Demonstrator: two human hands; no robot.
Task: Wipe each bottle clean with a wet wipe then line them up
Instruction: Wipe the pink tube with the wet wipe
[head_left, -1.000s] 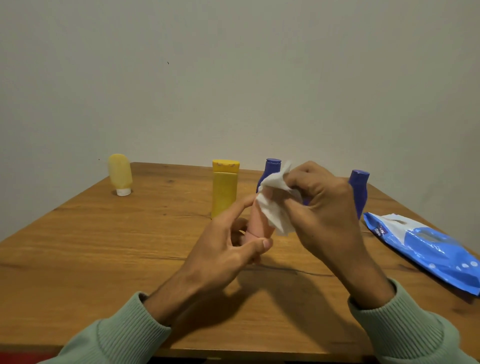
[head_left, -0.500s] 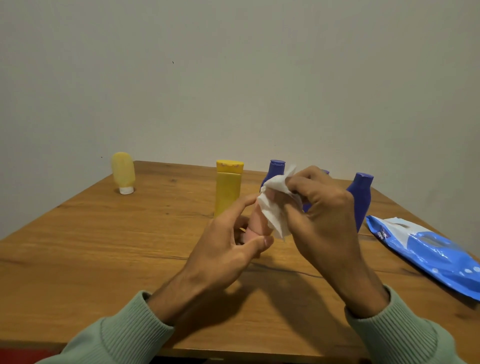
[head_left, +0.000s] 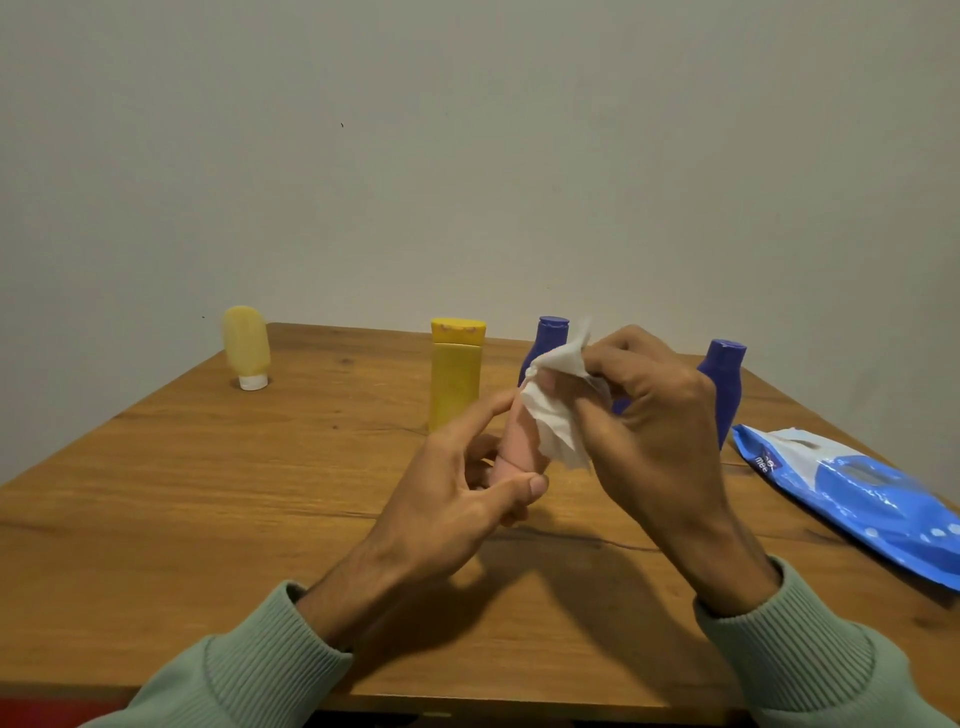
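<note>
Behind right hand (head_left: 654, 441), blue bottle (head_left: 724, 384); rightward, wipes pack (head_left: 857, 493)

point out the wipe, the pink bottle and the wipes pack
wipe (head_left: 551, 422), head view, hanging middle
pink bottle (head_left: 519, 448), head view, bare lower side
wipes pack (head_left: 883, 512), head view, blue front

Probably a room in a home: a wood-grain table (head_left: 208, 493) stands before a plain off-white wall (head_left: 467, 156). On it are household toiletries: a yellow flip-cap bottle (head_left: 455, 384), a pale tube (head_left: 246, 343) standing on its cap, a blue bottle (head_left: 724, 384), and a blue wet-wipes pack (head_left: 857, 499).
</note>
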